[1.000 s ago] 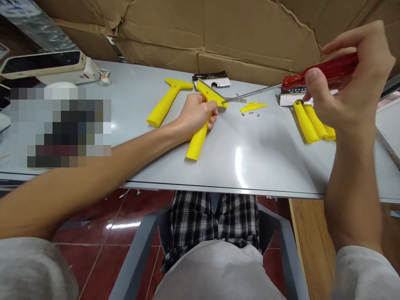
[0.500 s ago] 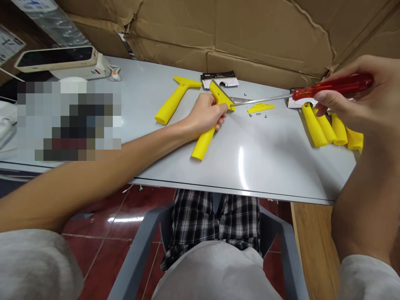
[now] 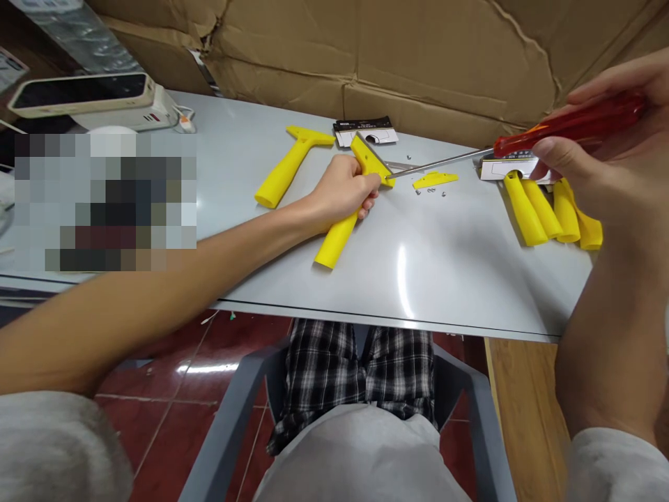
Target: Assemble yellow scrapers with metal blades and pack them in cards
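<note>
My left hand (image 3: 348, 188) is closed around a yellow scraper (image 3: 335, 244), gripping it just below its head, while the handle's end points toward me. In my right hand (image 3: 601, 153) is a screwdriver (image 3: 569, 127) with a red handle. Its long metal shaft slants left and down, and the tip meets the scraper head near my left thumb. To the right of the head lies a loose yellow clamp plate (image 3: 435, 180), with several small screws (image 3: 431, 190) around it. A thin metal strip lies partly behind the shaft. Another yellow scraper (image 3: 287, 167) rests left of my left hand.
Several yellow scrapers (image 3: 525, 213) lie at the right, beside a printed card (image 3: 504, 169). More printed cards (image 3: 366, 132) lie at the back. A phone (image 3: 83, 92) sits on a white box at the far left. Cardboard (image 3: 418, 63) stands along the table's back edge.
My right hand has shifted slightly right and up, turning the screwdriver handle a little. The tip stays at the scraper head, and my left hand keeps its hold.
</note>
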